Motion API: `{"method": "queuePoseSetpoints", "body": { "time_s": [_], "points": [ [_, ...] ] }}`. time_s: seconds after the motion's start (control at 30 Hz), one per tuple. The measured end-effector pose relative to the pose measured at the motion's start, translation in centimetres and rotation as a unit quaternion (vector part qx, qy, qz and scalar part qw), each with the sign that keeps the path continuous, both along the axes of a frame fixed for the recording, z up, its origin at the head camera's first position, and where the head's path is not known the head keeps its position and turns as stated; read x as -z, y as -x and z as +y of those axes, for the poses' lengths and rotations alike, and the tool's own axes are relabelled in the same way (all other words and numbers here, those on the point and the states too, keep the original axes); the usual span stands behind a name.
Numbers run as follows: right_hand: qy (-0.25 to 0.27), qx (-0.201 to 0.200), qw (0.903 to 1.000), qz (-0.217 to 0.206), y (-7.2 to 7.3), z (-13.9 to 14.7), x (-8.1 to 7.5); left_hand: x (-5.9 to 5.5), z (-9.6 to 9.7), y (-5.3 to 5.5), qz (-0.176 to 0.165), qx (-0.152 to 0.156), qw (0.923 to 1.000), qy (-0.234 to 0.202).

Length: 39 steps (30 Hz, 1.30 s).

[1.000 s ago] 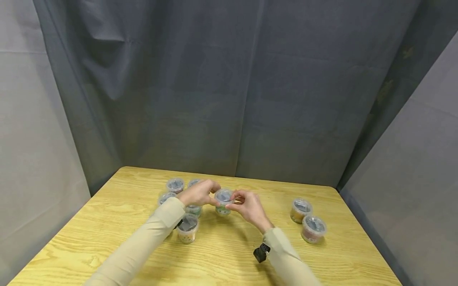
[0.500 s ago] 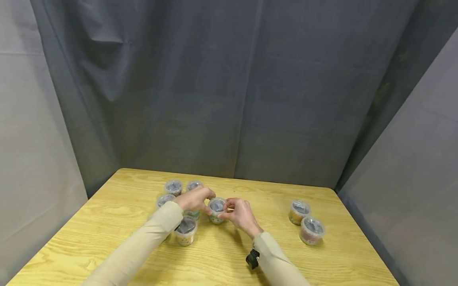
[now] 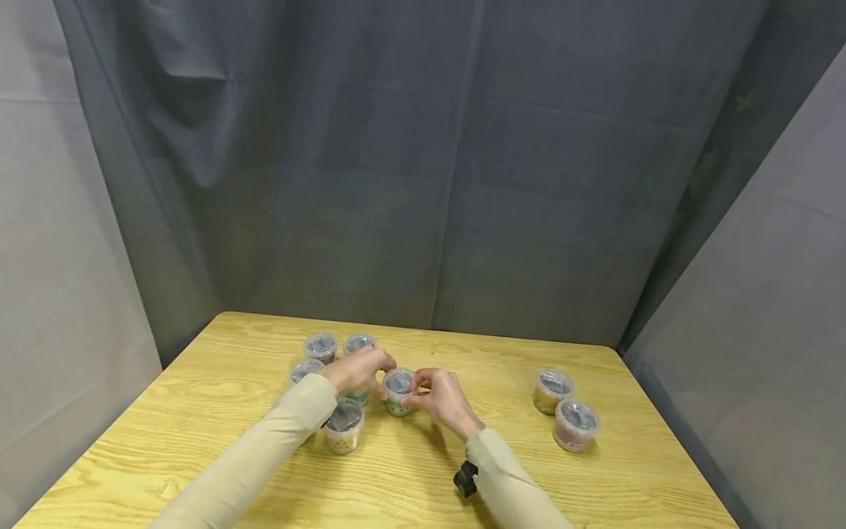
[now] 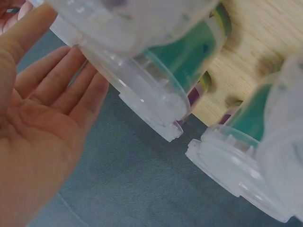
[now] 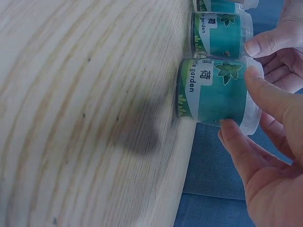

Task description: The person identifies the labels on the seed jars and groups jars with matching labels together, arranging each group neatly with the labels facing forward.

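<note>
A small clear plastic tub (image 3: 399,394) with a lid and a green label stands upright on the wooden table. My right hand (image 3: 448,402) pinches its lid rim between thumb and fingers. In the right wrist view, the held tub (image 5: 215,92) shows a leaf picture on its label, and a matching tub (image 5: 226,35) stands right behind it. My left hand (image 3: 360,369) is at the held tub's left side, over the group of tubs. In the left wrist view its fingers (image 4: 52,78) are extended, tips against a clear lid; whether they press it cannot be told.
Left of the held tub several similar tubs stand close together, among them a yellow-labelled tub (image 3: 344,433) in front and a tub (image 3: 320,345) at the back. Two more, an orange tub (image 3: 554,393) and a pink tub (image 3: 576,427), stand at right. A grey curtain (image 3: 423,184) hangs behind the table.
Both hands brought the green-labelled tub left and nearer, down beside the group. The left hand's thumb and finger have eased away from its rim; the right hand still pinches it.
</note>
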State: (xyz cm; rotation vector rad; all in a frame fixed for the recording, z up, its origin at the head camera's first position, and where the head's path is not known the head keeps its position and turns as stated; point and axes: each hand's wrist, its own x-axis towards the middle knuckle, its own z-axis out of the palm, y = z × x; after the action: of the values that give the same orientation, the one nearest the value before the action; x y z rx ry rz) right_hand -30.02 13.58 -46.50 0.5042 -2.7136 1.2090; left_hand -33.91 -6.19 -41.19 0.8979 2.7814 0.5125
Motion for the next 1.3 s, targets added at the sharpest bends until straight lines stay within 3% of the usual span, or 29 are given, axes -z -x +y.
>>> {"method": "queuePoseSetpoints", "body": {
  "time_s": [0.4, 0.7, 0.97, 1.3],
  "points": [
    [0.011, -0.006, 0.9998, -0.017, -0.08, 0.14, -0.21, -0.38, -0.33, 0.35, -0.014, 0.004, 0.9998, -0.014],
    [0.017, -0.013, 0.9996, -0.016, 0.02, 0.07, -0.26, -0.56, -0.42, 0.52, -0.01, 0.019, 0.9995, -0.024],
    [0.013, -0.015, 0.9996, -0.02, -0.03, 0.19, -0.13, -0.34, -0.3, 0.22, -0.004, 0.003, 0.9997, -0.025],
    [0.007, -0.022, 0.9994, -0.024, 0.18, 0.34, -0.11, -0.29, -0.33, 0.49, 0.01, 0.008, 0.9995, -0.028]
  ]
}}
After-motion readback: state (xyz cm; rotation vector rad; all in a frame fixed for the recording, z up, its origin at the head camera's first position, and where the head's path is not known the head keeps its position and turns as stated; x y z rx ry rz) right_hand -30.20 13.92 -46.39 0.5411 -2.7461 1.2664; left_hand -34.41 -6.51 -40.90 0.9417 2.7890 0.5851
